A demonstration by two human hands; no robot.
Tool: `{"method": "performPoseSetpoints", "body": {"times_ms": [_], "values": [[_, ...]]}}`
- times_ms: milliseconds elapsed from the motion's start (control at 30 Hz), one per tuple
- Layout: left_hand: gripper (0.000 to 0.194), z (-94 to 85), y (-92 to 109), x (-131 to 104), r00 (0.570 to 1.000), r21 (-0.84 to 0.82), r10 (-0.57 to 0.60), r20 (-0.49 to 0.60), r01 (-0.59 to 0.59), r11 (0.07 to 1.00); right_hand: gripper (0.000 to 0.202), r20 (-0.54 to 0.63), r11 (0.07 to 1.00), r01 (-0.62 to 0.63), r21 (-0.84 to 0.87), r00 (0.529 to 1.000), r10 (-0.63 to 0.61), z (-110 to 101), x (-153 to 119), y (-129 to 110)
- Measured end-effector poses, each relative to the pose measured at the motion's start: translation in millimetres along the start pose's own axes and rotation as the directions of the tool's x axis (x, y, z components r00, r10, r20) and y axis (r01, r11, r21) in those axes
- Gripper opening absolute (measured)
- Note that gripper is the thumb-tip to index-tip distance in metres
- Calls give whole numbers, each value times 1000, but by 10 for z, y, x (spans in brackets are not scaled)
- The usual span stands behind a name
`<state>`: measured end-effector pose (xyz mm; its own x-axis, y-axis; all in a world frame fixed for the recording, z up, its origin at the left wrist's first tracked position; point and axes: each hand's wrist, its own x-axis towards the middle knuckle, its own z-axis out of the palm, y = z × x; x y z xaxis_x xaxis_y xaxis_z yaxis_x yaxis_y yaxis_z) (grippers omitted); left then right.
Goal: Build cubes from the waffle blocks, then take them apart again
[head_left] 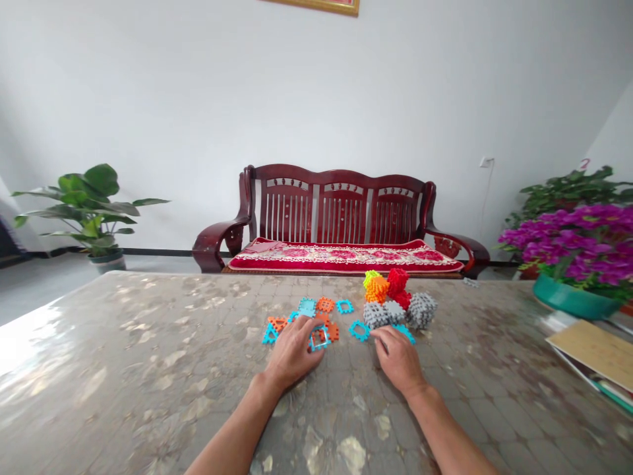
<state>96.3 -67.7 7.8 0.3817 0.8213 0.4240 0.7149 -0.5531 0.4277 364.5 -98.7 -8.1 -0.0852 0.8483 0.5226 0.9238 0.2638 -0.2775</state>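
My left hand [295,349] curves over the left group of pieces, its thumb and forefinger closed on a blue square frame piece [320,338]. Orange notched plates [334,331] lie right behind that piece. Beside the knuckles are a blue triangular piece [270,334], an orange triangular piece [277,323] and a light blue square plate [307,305]. My right hand [399,359] rests low over the table with fingers loosely apart, no piece visible in them. A blue ring-like piece [359,330] lies just left of its fingertips; another blue piece [406,334] is partly hidden behind it.
Behind my right hand stand interlocked clusters: grey [422,310], red [397,282], orange [378,289] and yellow [370,278]. A purple flower pot [576,297] and a brown folder [593,353] are at the table's right. A wooden bench [341,204] stands beyond the table [198,396].
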Motion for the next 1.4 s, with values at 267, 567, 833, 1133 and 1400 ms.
{"method": "performPoseSetpoints", "body": {"times_ms": [267,567,833,1133,1400], "values": [[45,93,106,-17,990,-70,54,129,-45,997,28,23,1000,14,-5,1000,-14,9,8,-80],[56,147,104,-21,981,-75,84,176,-72,995,24,184,990,135,26,973,-138,-26,18,-284],[43,92,51,8,1000,-57,-1,28,2,998,45,175,997,72,12,982,-73,-10,-1,-346],[28,-29,-368,26,871,-171,-357,-337,316,933,40,172,1000,18,-6,985,-17,10,2,-334],[31,-63,-620,21,739,-326,-546,-394,443,835,35,105,987,-152,59,984,146,103,0,-187]]}}
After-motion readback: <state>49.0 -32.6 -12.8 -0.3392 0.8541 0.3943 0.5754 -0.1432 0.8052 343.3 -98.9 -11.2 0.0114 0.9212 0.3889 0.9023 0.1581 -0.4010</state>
